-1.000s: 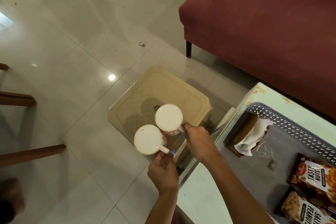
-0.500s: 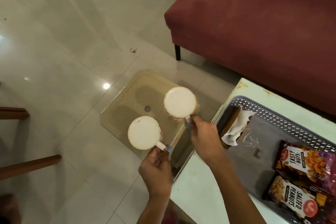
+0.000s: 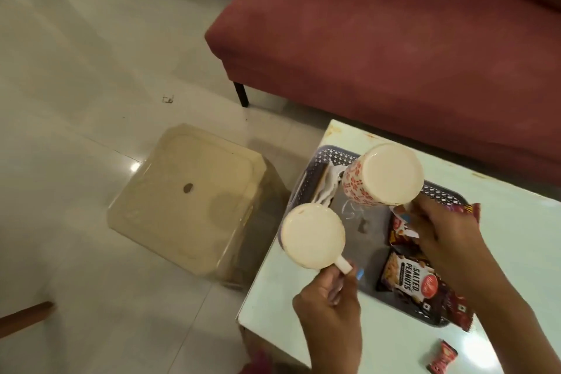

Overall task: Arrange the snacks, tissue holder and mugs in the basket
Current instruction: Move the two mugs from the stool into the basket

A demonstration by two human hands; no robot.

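Note:
My left hand [image 3: 329, 302] grips the handle of a white mug [image 3: 312, 235], held upside down over the left edge of the grey basket [image 3: 337, 153]. My right hand [image 3: 440, 237] holds a second upturned mug [image 3: 384, 174] with red flower print above the basket's far part. In the basket lie a wooden tissue holder with white tissue [image 3: 326, 184] at the left end, a salted peanuts pack [image 3: 406, 278] and another snack pack [image 3: 397, 229], partly hidden by my right hand.
The basket sits on a pale white table [image 3: 303, 328]. A small red snack packet [image 3: 441, 361] lies near the table's front edge. A beige plastic stool [image 3: 188, 200] stands on the tiled floor at the left. A red sofa [image 3: 394, 48] is behind the table.
Both hands have lifted the two mugs off the stool and carried them right, over the basket on the table. The view has turned right with them.

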